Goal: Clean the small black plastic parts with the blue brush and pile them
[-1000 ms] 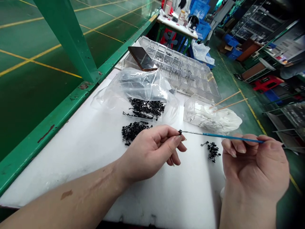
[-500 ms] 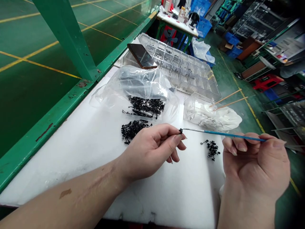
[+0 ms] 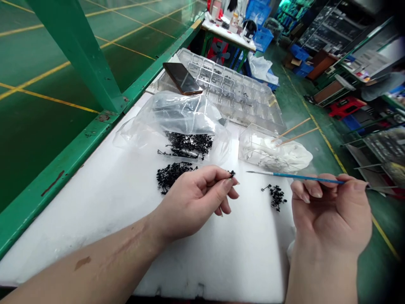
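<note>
Between thumb and forefinger, my left hand (image 3: pixel 202 194) pinches a small black part (image 3: pixel 232 173), whose end sticks out past the fingertips. My right hand (image 3: pixel 330 207) grips a thin blue paintbrush (image 3: pixel 303 177) by its handle. The brush tip points left and stands a short way apart from the black part. Behind my left hand lies a pile of small black parts (image 3: pixel 172 175) on the white tabletop (image 3: pixel 126 202). A smaller cluster of black parts (image 3: pixel 277 197) sits left of my right hand. More black parts (image 3: pixel 190 144) spill at the mouth of a clear plastic bag (image 3: pixel 177 112).
A clear box (image 3: pixel 255 147) holds white cloth and two wooden sticks (image 3: pixel 292 128). Farther back is a compartmented clear tray (image 3: pixel 234 88) with a phone (image 3: pixel 183 78) on its left edge. A green metal frame (image 3: pixel 85 139) runs along the table's left side.
The brush tip has come away from the black part, leaving a gap. My left hand still pinches the part. The whole view has shifted slightly.
</note>
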